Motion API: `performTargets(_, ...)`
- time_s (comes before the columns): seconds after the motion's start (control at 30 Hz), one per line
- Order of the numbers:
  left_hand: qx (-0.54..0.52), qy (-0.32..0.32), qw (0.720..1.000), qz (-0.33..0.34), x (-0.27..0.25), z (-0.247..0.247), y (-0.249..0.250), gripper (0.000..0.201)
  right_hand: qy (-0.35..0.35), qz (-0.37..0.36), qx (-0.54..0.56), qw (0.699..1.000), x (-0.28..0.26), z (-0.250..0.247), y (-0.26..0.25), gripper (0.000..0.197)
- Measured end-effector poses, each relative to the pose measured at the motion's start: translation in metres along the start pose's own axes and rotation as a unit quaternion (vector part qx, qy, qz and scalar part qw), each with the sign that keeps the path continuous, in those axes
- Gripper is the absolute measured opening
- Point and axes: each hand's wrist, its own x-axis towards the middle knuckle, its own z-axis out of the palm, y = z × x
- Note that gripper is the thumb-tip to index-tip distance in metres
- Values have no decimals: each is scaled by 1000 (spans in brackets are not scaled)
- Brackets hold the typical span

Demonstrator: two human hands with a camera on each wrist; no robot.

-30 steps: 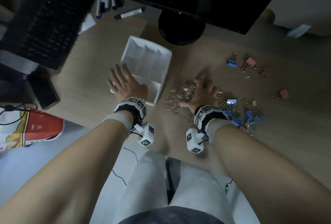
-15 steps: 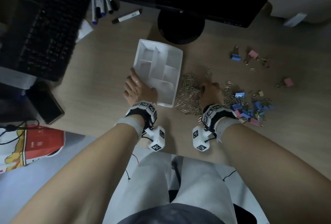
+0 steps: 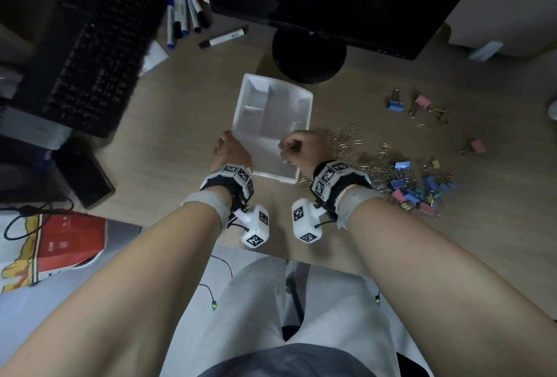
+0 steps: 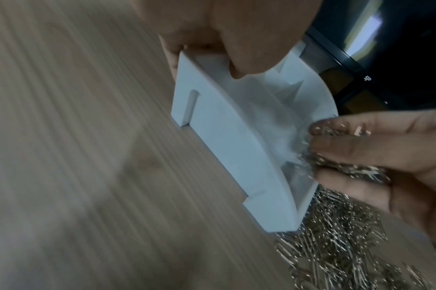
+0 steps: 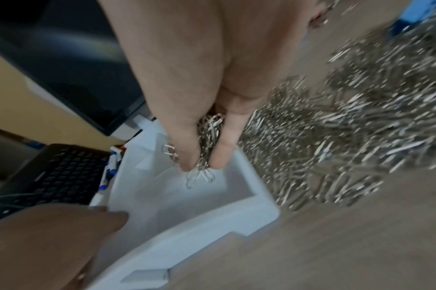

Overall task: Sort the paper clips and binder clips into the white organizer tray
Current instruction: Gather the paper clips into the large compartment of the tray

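The white organizer tray (image 3: 271,123) lies on the wooden desk, its compartments bare. My left hand (image 3: 232,147) grips its near-left corner, thumb (image 4: 236,64) inside the rim. My right hand (image 3: 301,147) hovers over the tray's near compartment and pinches a bunch of paper clips (image 5: 209,127) between thumb and fingers (image 5: 221,155), a few dangling. A loose pile of paper clips (image 3: 355,147) lies just right of the tray. Further right sits a heap of blue and pink binder clips (image 3: 422,186).
Stray binder clips (image 3: 394,104) lie at the back right, one pink (image 3: 477,146). A monitor stand (image 3: 309,51) is just behind the tray. A black keyboard (image 3: 90,60), markers (image 3: 184,15) and a phone (image 3: 87,174) fill the left.
My right hand rose from the pile with a handful of paper clips and moved left over the tray. My left hand went from flat on the tray to gripping its near-left corner.
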Motion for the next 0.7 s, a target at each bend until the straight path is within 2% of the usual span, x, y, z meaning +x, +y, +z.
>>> performTargets(0.1, 40, -25, 999, 24, 5, -7, -8, 34, -24, -13, -2, 1000, 4, 8, -6, 27)
performTargets(0.17, 71, -48, 995, 41, 6, -7, -9, 42, 34, -15, -41, 998, 6, -1, 0, 17)
performTargets(0.23, 82, -68, 994, 33, 7, -6, -5, 53, 103, 19, -113, 988, 10, -18, 10, 14)
performTargets(0.3, 76, -68, 995, 18, 8, -4, -5, 57, 117, 95, -191, 970, 14, -32, 24, 32)
performTargets(0.37, 86, -48, 995, 34, 8, 0, -8, 51, 83, 165, -212, 960, 16, -40, 36, 59)
performTargets(0.43, 77, -20, 996, 52, 9, 2, -11, 42, 33, 188, -203, 960, 17, -43, 43, 78)
performTargets(0.53, 31, -6, 999, 33, 8, 3, -11, 43, -27, 152, -243, 958, 22, -35, 49, 95)
performTargets(0.6, -22, 1, 1000, 5, 7, 4, -10, 47, -33, 115, -277, 953, 21, -25, 48, 91)
performTargets(0.7, -55, 18, 998, 6, 5, 4, -10, 46, -19, 84, -297, 951, 12, -15, 46, 81)
